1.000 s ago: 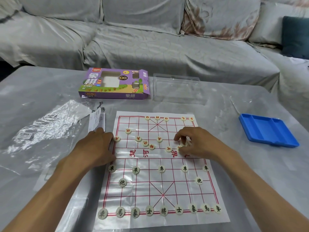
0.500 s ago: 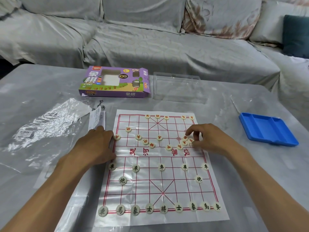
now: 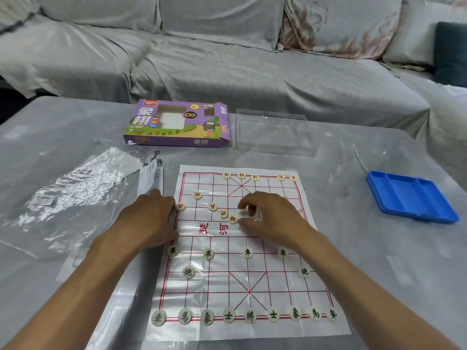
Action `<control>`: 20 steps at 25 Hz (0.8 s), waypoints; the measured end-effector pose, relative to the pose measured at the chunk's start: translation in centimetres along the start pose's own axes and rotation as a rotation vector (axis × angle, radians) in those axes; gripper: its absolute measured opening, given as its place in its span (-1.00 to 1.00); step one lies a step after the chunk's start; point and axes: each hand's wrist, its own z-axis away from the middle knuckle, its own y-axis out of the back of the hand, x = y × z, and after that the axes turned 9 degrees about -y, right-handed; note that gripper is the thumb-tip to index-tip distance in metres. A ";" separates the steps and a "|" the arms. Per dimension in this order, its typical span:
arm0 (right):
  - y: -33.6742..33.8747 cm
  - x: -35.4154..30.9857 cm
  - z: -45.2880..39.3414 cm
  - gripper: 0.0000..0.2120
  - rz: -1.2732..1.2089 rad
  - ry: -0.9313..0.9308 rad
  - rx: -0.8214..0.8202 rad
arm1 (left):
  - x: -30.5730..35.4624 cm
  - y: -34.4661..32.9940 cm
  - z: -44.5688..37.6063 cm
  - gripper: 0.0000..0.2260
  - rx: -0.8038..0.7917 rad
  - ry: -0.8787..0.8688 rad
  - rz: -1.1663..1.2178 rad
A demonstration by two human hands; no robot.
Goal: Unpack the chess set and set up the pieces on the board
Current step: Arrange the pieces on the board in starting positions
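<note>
board (image 3: 252, 286) white, red grid | box (image 3: 177, 125) purple | tray (image 3: 409, 198) blue

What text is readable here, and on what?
"象棋", "XIANG QI": purple box top.
"象棋": box front edge.
"楚河": board river, red.
"卒", "炮", "車", "馬", "象", "士", "將": black pieces.
"相": red piece.
Paper slip, bag label, other red pieces: too blurred.

Blue tray (image 3: 410, 198) (compartmented) on table (image 3: 353, 248); grey-covered sofa (image 3: 227, 59) behind.
</note>
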 end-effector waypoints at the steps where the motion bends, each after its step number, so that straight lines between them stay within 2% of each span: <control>1: -0.8 -0.7 -0.2 -0.75 0.019 0.015 0.013 | 0.0 0.0 0.0 -0.61 0.001 0.001 0.004; 5: -2.2 -1.4 -0.9 -0.74 0.103 0.013 0.007 | 0.0 0.0 0.0 -0.55 -0.009 0.005 0.003; 10: -1.4 -1.3 -0.9 -0.74 0.080 0.021 -0.102 | 0.0 0.0 0.0 -0.55 -0.005 0.011 0.008; 15: -1.8 -0.8 -0.4 -0.78 0.142 -0.018 -0.019 | 0.1 0.1 0.1 -0.52 -0.005 0.005 0.009; 20: -1.7 -0.9 -0.5 -0.79 0.110 -0.006 -0.037 | 0.0 0.0 0.1 -0.56 0.000 0.000 0.019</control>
